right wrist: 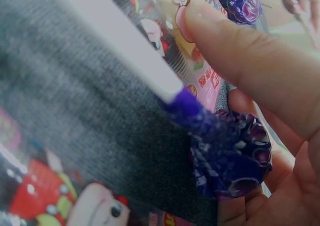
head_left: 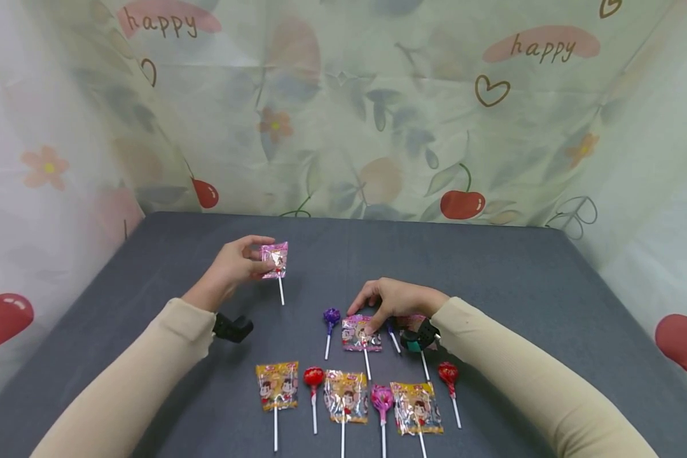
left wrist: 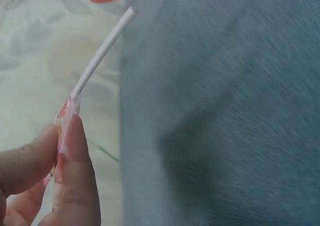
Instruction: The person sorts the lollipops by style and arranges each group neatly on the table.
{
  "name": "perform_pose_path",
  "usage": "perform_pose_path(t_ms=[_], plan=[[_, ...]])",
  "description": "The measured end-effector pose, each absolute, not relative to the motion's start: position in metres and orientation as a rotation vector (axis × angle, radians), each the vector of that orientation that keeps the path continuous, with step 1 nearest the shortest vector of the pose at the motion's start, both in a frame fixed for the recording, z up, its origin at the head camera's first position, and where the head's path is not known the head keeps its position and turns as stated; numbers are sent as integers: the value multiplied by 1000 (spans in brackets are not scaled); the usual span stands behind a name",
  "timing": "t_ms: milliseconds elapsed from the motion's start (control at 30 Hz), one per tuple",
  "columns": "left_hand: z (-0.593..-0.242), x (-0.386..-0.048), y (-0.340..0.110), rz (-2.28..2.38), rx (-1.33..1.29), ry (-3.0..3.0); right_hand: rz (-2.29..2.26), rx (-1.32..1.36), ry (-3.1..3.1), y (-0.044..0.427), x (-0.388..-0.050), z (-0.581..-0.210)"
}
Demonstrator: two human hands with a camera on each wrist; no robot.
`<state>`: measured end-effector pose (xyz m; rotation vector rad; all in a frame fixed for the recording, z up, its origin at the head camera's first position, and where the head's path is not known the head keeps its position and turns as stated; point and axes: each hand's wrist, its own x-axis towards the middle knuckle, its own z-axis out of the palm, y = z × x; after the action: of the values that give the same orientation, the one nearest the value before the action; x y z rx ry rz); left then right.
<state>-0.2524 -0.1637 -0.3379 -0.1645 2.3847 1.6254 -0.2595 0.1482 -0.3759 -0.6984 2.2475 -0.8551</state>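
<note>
Over the table's back left, my left hand (head_left: 227, 266) pinches a pink-wrapped lollipop (head_left: 277, 252) between thumb and fingers. Its white stick (left wrist: 102, 54) points up in the left wrist view, clear of the cloth. My right hand (head_left: 399, 296) holds another pink-wrapped lollipop (head_left: 353, 338) low at the table, thumb on the wrapper's face and a fingertip at its top edge. Left of that packet lies a purple lollipop (head_left: 331, 316). A second purple lollipop (right wrist: 230, 156) lies by the right palm. Under the right wrist, a further pink-wrapped lollipop (head_left: 425, 364) is partly hidden.
Nearer me runs a row: yellow-wrapped lollipops (head_left: 278, 384) alternate with a red lollipop (head_left: 313, 376), a pink lollipop (head_left: 382, 397) and another red lollipop (head_left: 448, 373). The dark grey table (head_left: 492, 267) meets a printed curtain (head_left: 343, 127) at the back and sides.
</note>
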Motion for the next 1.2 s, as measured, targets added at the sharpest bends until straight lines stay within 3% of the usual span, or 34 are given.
perform_pose_path(t_ms=[433, 1200], plan=[[-379, -256, -161, 1632, -255, 2324, -859, -689, 2250, 148, -260, -377], [-379, -264, -143, 1551, -266, 2395, -869, -679, 2244, 148, -259, -377]])
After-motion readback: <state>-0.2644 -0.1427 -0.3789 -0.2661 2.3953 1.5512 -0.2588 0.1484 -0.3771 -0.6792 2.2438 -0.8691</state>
